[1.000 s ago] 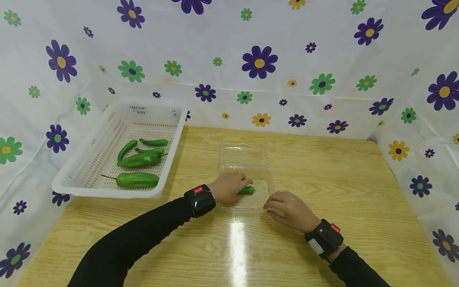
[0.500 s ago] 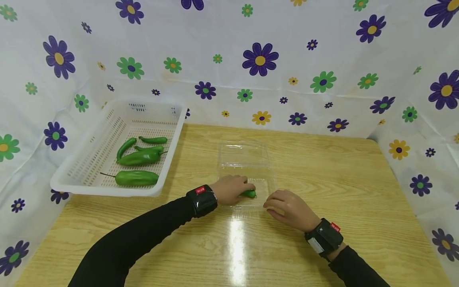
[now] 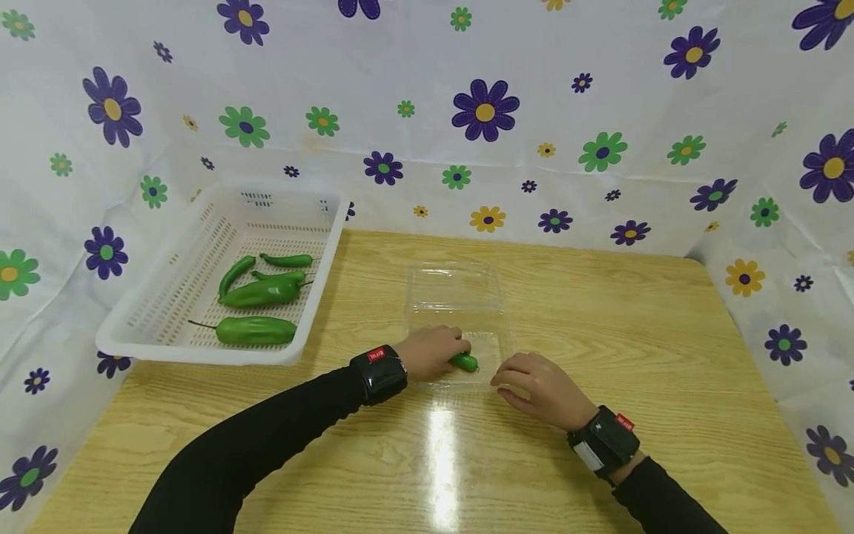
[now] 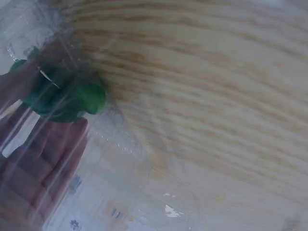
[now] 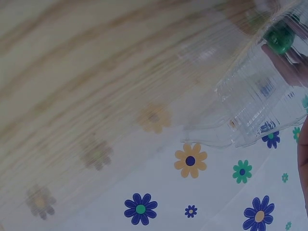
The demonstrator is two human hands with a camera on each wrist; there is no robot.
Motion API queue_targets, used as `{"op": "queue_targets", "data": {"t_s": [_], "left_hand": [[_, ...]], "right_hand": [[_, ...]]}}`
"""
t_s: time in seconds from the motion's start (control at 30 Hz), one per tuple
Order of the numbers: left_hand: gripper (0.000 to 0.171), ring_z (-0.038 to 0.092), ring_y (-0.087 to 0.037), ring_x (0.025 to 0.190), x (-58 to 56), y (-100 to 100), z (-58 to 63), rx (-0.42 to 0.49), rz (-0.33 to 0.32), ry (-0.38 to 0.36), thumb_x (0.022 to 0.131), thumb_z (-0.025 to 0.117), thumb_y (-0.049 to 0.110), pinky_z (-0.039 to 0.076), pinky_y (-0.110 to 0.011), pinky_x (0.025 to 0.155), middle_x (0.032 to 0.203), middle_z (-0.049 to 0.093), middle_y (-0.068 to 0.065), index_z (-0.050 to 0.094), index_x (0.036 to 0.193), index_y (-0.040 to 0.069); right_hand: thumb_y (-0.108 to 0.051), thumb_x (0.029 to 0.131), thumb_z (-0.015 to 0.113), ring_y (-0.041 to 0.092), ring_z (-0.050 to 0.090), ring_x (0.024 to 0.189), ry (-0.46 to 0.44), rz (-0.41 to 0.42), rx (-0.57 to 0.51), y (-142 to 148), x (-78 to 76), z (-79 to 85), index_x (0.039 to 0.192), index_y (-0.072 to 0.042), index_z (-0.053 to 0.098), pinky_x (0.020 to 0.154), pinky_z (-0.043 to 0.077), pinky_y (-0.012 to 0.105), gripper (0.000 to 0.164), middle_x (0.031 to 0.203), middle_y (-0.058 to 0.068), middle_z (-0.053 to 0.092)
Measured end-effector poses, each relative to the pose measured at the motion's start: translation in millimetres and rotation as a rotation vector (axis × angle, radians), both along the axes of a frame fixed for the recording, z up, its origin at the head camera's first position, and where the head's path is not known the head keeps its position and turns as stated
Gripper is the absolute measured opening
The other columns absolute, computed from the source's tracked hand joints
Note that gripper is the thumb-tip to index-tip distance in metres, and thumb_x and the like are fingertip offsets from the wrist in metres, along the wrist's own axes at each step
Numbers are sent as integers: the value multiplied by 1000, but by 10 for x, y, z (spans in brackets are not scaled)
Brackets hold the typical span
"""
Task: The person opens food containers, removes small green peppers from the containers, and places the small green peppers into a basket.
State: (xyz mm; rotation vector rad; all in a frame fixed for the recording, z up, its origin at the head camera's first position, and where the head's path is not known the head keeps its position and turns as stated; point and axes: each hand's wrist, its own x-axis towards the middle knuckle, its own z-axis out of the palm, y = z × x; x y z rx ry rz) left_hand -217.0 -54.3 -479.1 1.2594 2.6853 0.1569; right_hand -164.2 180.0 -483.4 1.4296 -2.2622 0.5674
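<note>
A clear plastic clamshell container [image 3: 455, 288] stands with its lid laid back at the middle of the table. Inside its front half, my left hand [image 3: 429, 353] holds a green pepper [image 3: 465, 362]; only the pepper's right end shows past the fingers. The left wrist view looks through the clear plastic at the same pepper [image 4: 92, 98], with the thumb on one side and the fingers on the other. My right hand [image 3: 543, 391] pinches the container's front right corner between thumb and curled fingers. In the right wrist view, just a sliver of that hand shows at the right edge.
A white plastic basket [image 3: 133, 337] stands on the left with several green peppers in it, among them a large pepper [image 3: 256, 331] near its front. Wood-grained table [image 3: 634, 319] lies around the container. A flowered cloth [image 3: 414, 67] hangs behind and at both sides.
The pepper's visible end has swung slightly toward me and now slants. My left hand has shifted a little toward the front with it. The right hand stays at the corner.
</note>
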Motion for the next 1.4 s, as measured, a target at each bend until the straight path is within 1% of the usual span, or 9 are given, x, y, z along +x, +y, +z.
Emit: {"op": "queue_targets", "data": {"t_s": [0.17, 0.3, 0.47, 0.57, 0.7, 1.0, 1.2, 1.3, 1.4], "left_hand": [[18, 58, -14, 84, -19, 29, -55, 6, -24, 39, 86, 66, 11, 50, -28, 71, 93, 59, -1, 63, 103, 17], [17, 59, -15, 85, -31, 38, -72, 36, -29, 52, 86, 66, 9, 51, -28, 71, 93, 60, -2, 63, 101, 16], [17, 60, -14, 85, -59, 43, -48, 76, -14, 71, 88, 65, 14, 50, -26, 72, 94, 61, -1, 62, 105, 16], [20, 60, -13, 86, -77, 36, 22, 79, -3, 99, 88, 66, 16, 51, -25, 73, 95, 60, -1, 61, 107, 16], [26, 61, -15, 89, -93, 6, 200, 73, 14, 137, 85, 69, 15, 52, -27, 75, 97, 60, -2, 61, 109, 16], [27, 63, -19, 92, -126, -193, 746, 88, 79, 165, 83, 70, 12, 55, -30, 77, 100, 62, -5, 63, 110, 14], [30, 63, -20, 96, -186, -467, 1046, 99, 169, 152, 83, 70, 12, 55, -32, 81, 103, 63, -7, 63, 113, 13], [31, 63, -22, 97, -228, -642, 1194, 138, 216, 120, 85, 68, 10, 54, -34, 83, 105, 62, -9, 63, 115, 11], [29, 63, -24, 97, -290, -838, 1340, 179, 250, 137, 85, 67, 8, 53, -36, 85, 105, 63, -11, 63, 114, 8]], "right_hand": [[-5, 61, 85, 11, 60, 78, 3, 6, -4, -1, -2, -4, 89, -11, 69, 69, 51, 25, 33, 86, -1, 64], [-4, 60, 85, 11, 60, 78, 5, 9, -9, 1, -5, -6, 89, -11, 69, 69, 51, 25, 34, 86, -1, 64], [-5, 62, 85, 11, 60, 78, 2, -3, 0, 1, 2, -2, 88, -12, 69, 69, 51, 25, 32, 86, -2, 64], [-6, 63, 84, 10, 60, 79, -6, -10, 3, -5, 11, 3, 88, -12, 69, 69, 51, 24, 30, 86, -2, 64], [-7, 65, 84, 10, 60, 79, -20, -15, 10, -11, 21, 10, 88, -13, 69, 69, 51, 24, 28, 86, -2, 64], [-4, 61, 84, 12, 61, 79, -17, -1, -4, -10, 15, 30, 88, -11, 69, 69, 52, 26, 32, 86, 0, 64], [-5, 63, 84, 12, 61, 79, -20, -6, -1, -8, 14, 24, 88, -11, 69, 70, 52, 26, 30, 86, 0, 65], [-5, 63, 84, 12, 61, 79, -15, -7, 1, -12, 13, 19, 88, -11, 69, 70, 52, 26, 30, 86, 0, 65], [-5, 62, 84, 12, 61, 79, -10, -5, -1, -16, 14, 16, 88, -11, 69, 70, 52, 26, 31, 86, 0, 64]]}}
